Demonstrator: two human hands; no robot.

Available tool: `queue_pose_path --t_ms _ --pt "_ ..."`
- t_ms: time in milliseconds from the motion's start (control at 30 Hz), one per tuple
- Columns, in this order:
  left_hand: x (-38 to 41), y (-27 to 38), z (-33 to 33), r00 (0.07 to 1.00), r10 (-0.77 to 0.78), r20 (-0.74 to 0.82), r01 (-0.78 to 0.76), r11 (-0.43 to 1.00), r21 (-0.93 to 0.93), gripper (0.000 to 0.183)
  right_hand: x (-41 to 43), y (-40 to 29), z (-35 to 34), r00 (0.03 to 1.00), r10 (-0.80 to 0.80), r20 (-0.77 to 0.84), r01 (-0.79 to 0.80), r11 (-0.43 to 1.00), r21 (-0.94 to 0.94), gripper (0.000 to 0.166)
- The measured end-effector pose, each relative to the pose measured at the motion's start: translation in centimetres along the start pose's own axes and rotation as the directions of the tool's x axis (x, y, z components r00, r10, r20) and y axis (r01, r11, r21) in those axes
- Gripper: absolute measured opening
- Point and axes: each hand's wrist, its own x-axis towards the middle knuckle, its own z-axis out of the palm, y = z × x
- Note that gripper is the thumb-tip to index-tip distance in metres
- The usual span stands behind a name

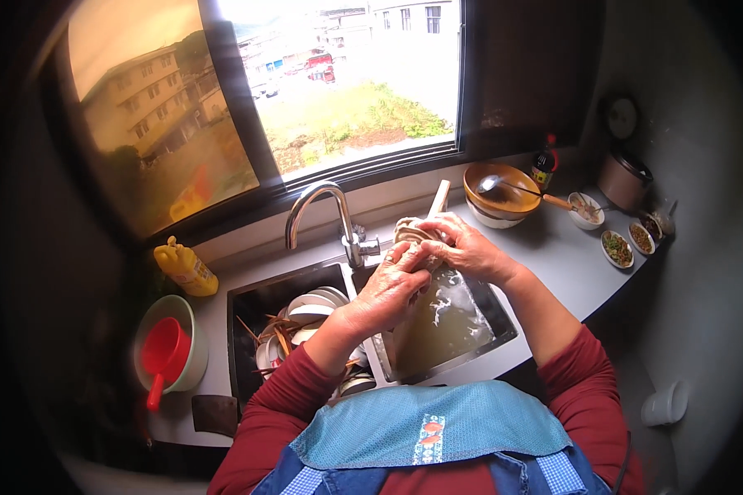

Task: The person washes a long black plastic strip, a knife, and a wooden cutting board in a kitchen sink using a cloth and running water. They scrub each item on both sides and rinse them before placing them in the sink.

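Both hands are together above the back of the right sink basin (421, 365), which holds cloudy water with foam. My left hand (393, 284) and my right hand (467, 247) grip a crumpled, wet, beige-grey cloth (416, 231), its folds showing above the fingers. Behind my right hand a pale wooden piece (439, 197) stands slanted; its lower end is hidden. To the left, the other basin (241, 322) holds stacked white bowls (312, 309) and wooden chopsticks (283, 340). The chrome faucet (345, 216) rises between the basins, its spout turned left.
A yellow bottle (189, 269), a pale green basin (197, 356) with a red dipper (166, 352), and a cleaver blade (215, 414) lie left. On the right counter are an amber bowl (501, 201) with a ladle (489, 184), a sauce bottle (543, 167), small dishes (616, 249) and a cooker (624, 178).
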Motion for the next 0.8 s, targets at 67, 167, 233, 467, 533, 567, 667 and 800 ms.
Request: queue_pose_path --t_ms 67,167,233,467,533,567,667,800 --pt "-0.3 0.5 -0.4 0.999 0.027 0.032 -0.027 1.000 0.001 0.016 0.5 -0.6 -0.3 0.948 0.285 0.144 -0.314 0.911 0.267 0.058" --pt "0.8 0.8 1.1 0.998 0.029 0.062 -0.029 1.000 0.007 0.028 0.1 4.2 -0.7 0.992 0.125 0.029 -0.123 0.864 0.487 0.063" --pt "0.4 1.6 1.2 0.997 -0.074 0.015 0.071 0.988 0.137 0.046 0.0 2.3 -1.0 0.984 0.128 0.122 -0.177 0.731 0.658 0.040" --pt "-1.6 1.6 1.7 0.825 -0.565 -0.022 0.564 0.825 -0.030 0.083 0.6 4.4 -7.4 0.937 0.179 -0.299 0.248 0.257 0.934 0.026" --pt "-0.5 2.3 1.0 0.662 -0.730 0.172 0.744 0.667 -0.032 0.068 1.2 5.1 -7.6 0.911 0.180 -0.370 0.307 0.301 0.903 0.026" --pt "0.1 2.5 1.1 0.664 -0.722 0.197 0.724 0.686 0.074 0.059 1.2 5.7 -7.0 0.905 0.167 -0.391 0.325 0.321 0.889 0.026" --pt "-0.3 1.2 1.7 0.716 -0.687 0.120 0.679 0.726 0.109 0.049 1.6 7.9 -1.8 0.939 0.057 -0.340 0.291 0.398 0.870 0.027" --pt "1.0 2.0 0.9 0.571 -0.802 0.175 0.772 0.598 0.218 0.044 2.1 8.0 4.2 0.860 -0.225 -0.458 0.447 0.764 0.465 0.028"
